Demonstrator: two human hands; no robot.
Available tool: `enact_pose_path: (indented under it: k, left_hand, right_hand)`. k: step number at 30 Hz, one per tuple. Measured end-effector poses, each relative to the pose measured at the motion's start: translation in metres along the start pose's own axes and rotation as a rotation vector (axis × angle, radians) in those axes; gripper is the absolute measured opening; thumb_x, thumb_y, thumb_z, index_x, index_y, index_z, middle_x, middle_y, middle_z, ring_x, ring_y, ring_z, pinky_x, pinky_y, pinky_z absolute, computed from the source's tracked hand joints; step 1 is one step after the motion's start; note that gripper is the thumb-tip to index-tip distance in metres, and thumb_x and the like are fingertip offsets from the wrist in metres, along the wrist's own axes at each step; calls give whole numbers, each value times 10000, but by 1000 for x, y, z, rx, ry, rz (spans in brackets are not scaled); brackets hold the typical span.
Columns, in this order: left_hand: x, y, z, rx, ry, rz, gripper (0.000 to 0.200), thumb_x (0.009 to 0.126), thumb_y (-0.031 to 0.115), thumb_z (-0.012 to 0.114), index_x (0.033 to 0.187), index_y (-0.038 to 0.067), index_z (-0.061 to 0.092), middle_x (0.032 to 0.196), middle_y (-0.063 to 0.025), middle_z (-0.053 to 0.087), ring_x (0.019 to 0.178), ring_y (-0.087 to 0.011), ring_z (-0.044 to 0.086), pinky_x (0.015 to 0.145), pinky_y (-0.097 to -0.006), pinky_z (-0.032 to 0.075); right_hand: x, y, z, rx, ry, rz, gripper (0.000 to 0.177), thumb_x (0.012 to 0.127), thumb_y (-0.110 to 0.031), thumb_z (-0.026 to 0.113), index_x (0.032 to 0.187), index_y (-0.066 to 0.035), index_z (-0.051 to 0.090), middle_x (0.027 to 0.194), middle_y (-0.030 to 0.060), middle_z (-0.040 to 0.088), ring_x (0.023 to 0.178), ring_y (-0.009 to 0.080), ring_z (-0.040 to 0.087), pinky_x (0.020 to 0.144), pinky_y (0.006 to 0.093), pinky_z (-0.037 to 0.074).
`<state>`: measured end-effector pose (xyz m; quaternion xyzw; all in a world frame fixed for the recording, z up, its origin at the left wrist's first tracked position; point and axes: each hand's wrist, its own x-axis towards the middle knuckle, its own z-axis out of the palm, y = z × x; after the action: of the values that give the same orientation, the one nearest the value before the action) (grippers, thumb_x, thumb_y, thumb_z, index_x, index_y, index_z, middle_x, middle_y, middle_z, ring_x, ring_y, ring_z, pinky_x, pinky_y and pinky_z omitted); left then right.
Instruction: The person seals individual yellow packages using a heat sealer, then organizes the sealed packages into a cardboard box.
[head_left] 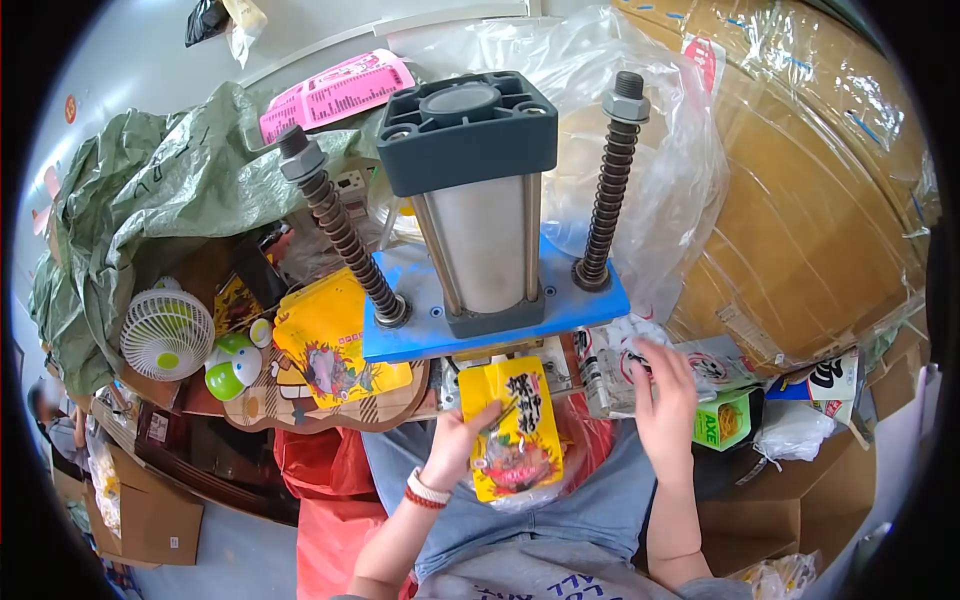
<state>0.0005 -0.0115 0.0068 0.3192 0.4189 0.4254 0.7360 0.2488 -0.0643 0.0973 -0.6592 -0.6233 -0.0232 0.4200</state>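
Between the thumb and fingers of my left hand (456,440) is a yellow printed food pouch (520,445), held over my lap with its printed front up. My right hand (665,405) is raised at the right, fingers stretched and apart, right at a stack of clear printed plastic bags (610,385). Above both hands stands a press with a grey air cylinder (485,235) on a blue plate (465,325), whose underside is mostly hidden. More yellow pouches (335,345) lie in a pile to the left of the press.
Spring-loaded rods (605,190) flank the cylinder. At the left are a white fan (168,335), a green-and-white fan base (232,367) and green sheeting (150,200). A large cardboard box (800,220) fills the right, near a green AXE box (722,420). Red plastic (330,470) hangs below.
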Motion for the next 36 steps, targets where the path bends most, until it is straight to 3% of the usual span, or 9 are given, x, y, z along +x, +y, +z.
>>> enact_pose_path:
  k: [7,10,11,13,17,22,30,33,36]
  left_hand:
    - [16,11,-16,173,-22,-54,267,898,113,709,1111,-43,675,1031,-81,719,923,-127,664,817,-293,537]
    - [23,32,-66,768,284,469,647,868,313,753,1384,14,501,1256,-132,623,1011,-196,638,903,-354,502]
    - [20,39,-84,1503,614,688,807,834,359,762,1464,29,379,1476,-194,420,1285,-302,492,1059,-449,393]
    - [14,34,-117,1859,552,500,828,803,333,774,1462,41,366,1582,-180,243,1455,-346,242,1149,-505,258]
    - [-21,18,-143,1545,357,863,323,782,41,728,1104,39,706,1108,-122,710,1040,-310,676,889,-328,526]
    - [-65,29,-80,1145,443,859,383,663,-121,633,996,35,740,949,-125,736,873,-253,721,733,-306,557]
    - [-119,52,-13,1284,-112,1128,240,729,56,773,967,41,747,897,-96,745,822,-235,740,755,-320,594]
    - [-108,40,-13,1124,-270,924,247,800,160,774,1026,65,744,862,-58,745,651,-156,703,569,-289,549]
    - [-62,-1,-16,850,-35,187,237,909,229,730,990,7,738,832,-33,738,673,-32,613,580,-221,494]
  right_hand:
    - [-4,78,80,-406,-353,76,374,790,23,570,1161,-27,589,1160,209,595,1104,415,555,932,469,466]
    - [-11,81,63,-278,-326,90,386,801,34,594,1181,-35,577,1116,208,610,1066,418,575,899,495,469]
    - [-14,80,56,-179,-322,131,388,806,39,605,1186,-35,572,1100,207,617,1050,420,584,889,497,471]
    - [-23,79,50,-119,-263,131,402,817,46,630,1203,-38,556,1108,221,640,1053,412,606,888,466,480]
    - [-24,43,19,344,5,364,345,802,71,675,1122,-38,610,1190,207,661,969,319,677,813,375,536]
    - [-29,-47,-8,304,-69,-319,272,716,-3,792,966,-6,685,1017,107,672,884,239,661,752,335,553]
    - [-39,-76,-16,311,-324,-877,410,767,-155,769,1152,-39,688,1102,72,678,912,213,646,737,323,545]
    - [-40,-73,-18,431,-358,-633,530,697,-240,843,1157,-37,674,1130,65,676,1006,237,634,849,353,522]
    - [-22,-61,0,326,-232,-353,501,697,-191,853,1124,-12,664,1093,114,687,1008,309,635,882,406,506]
